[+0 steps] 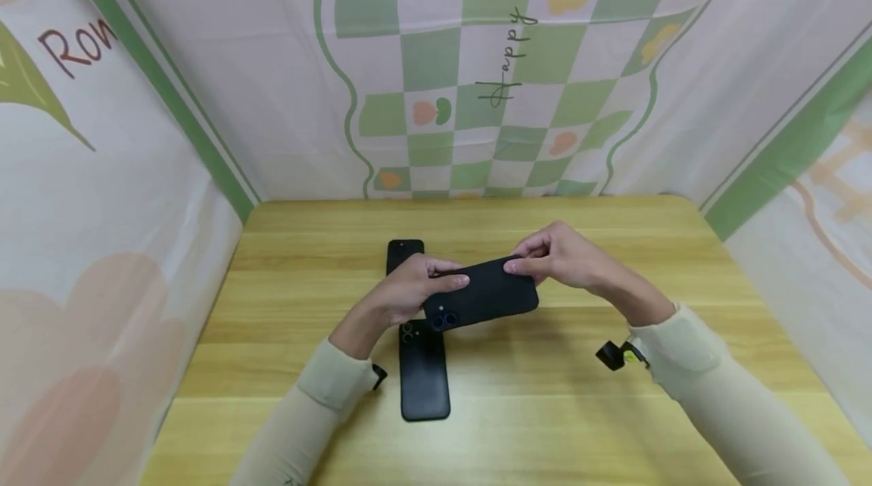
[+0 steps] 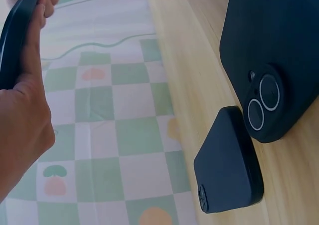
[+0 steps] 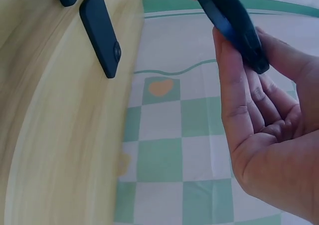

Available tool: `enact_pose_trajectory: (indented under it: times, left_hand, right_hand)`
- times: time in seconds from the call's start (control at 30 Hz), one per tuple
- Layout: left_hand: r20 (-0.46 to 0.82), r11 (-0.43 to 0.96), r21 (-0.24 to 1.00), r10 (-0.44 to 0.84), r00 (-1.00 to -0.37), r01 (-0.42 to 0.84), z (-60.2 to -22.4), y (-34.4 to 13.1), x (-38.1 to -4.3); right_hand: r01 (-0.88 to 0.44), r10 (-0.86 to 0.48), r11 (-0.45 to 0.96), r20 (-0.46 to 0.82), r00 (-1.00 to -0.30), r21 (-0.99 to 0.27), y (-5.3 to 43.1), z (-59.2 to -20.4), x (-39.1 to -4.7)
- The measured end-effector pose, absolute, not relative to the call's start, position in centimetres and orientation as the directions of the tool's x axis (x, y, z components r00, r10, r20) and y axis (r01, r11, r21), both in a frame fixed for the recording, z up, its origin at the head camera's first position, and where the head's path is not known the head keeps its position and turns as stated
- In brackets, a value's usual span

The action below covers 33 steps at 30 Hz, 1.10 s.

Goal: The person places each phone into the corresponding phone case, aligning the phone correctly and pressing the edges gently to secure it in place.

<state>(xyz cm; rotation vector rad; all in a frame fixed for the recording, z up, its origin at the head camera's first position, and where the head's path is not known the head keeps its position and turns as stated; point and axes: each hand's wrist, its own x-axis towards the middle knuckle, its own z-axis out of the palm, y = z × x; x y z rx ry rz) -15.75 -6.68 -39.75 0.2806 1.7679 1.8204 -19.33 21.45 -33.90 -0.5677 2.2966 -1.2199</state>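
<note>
Between my two hands is a black-cased phone, tilted above the table with its back and two round camera lenses showing in the head view. My left hand grips its camera end, the thumb lying across the back. At the other end my right hand pinches a corner, thumb on the back and fingers behind. The right wrist view shows the phone's curved edge nearly edge-on. Below on the table lies a second black phone, camera side up. A third black phone lies farther back, partly hidden by my left hand.
The wooden table ends against a printed cloth backdrop with green and white checks. Cloth walls rise at both sides. A small black wrist device sticks out by my right sleeve.
</note>
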Motion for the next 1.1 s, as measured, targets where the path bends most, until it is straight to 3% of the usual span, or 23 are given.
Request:
enact_pose_trajectory:
  times: [0.3,0.77,1.1]
  left_hand:
    - [-0.241,-0.166,0.917,0.497,-0.833,-0.364,-39.6,-6.9,-15.8]
    - [-0.216,-0.241,0.912,0.406,-0.888,-0.332,-39.7,-6.9,-16.0]
    - [-0.239,-0.220,0.911,0.406,-0.882,-0.349,-39.6,-7.0,-16.1]
  right_hand:
    - [-0.018,-0.432,0.459,-0.205,-0.878,-0.888,21.2,-34.0,-19.3]
    - [0.122,-0.530,0.239,-0.235,-0.814,-0.963,21.7,-35.3,-19.1]
    - [0.153,-0.554,0.249,-0.270,-0.788,-0.956,22.0,-35.9,-19.0]
